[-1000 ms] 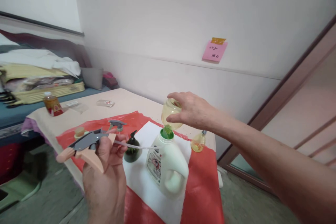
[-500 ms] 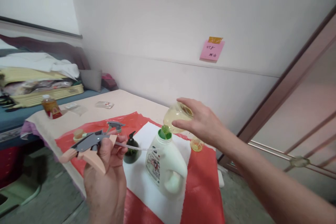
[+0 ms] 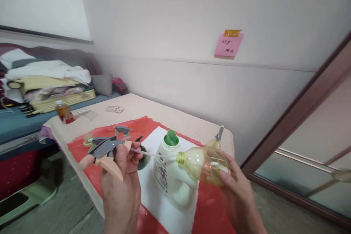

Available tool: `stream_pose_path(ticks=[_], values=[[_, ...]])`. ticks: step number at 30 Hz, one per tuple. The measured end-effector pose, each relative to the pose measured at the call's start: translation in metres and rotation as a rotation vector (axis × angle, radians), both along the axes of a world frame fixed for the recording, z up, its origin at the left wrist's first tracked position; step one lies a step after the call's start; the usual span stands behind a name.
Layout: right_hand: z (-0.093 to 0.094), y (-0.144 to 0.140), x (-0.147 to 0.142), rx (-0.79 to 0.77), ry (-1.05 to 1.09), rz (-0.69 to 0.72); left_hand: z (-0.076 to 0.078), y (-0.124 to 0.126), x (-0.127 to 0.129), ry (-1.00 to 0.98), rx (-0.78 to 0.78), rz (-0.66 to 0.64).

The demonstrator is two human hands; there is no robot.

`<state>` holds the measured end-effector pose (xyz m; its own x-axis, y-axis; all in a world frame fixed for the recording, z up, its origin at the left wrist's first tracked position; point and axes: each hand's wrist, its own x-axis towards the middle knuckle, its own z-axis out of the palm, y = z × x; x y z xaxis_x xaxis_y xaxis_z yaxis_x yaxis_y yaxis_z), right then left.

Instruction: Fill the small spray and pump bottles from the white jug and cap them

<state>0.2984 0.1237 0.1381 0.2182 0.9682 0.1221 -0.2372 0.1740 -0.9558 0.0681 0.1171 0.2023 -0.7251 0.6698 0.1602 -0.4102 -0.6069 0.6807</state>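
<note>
My left hand [image 3: 120, 186] grips a grey and peach trigger sprayer head [image 3: 105, 150], its thin clear dip tube [image 3: 149, 153] pointing right. My right hand [image 3: 238, 197] holds a clear yellow plastic bottle [image 3: 204, 164] on its side, the open neck facing left toward the tube's tip. Between the hands stands a white detergent jug [image 3: 171, 179] with a green spout, on a white cloth [image 3: 156, 204] over a red sheet [image 3: 211, 208].
A dark green pump bottle [image 3: 142, 159] sits partly hidden behind my left hand. Another small yellow spray bottle [image 3: 216, 139] stands behind the held one. A second sprayer head [image 3: 122, 130], a small cap [image 3: 87, 139] and an amber bottle [image 3: 63, 112] are on the table's left. Bedding is piled far left.
My right hand lifted the yellow bottle off the jug's green spout, swung it down to the right and turned it on its side, neck toward the dip tube. The left hand barely moved.
</note>
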Motion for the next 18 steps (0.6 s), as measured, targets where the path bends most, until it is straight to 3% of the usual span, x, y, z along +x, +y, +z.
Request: stream_pose_path(ticks=[5,10,18], values=[[-0.003,-0.017,-0.021,-0.032,0.102,0.084,-0.007,0.000,0.028,0.035,-0.052,-0.137],[0.010,-0.037,-0.043,0.015,0.242,0.090,-0.021,-0.011,0.063,0.065,-0.133,-0.439],[0.013,-0.040,-0.025,0.024,0.209,0.084,-0.023,-0.015,0.072,0.123,-0.153,-0.476]])
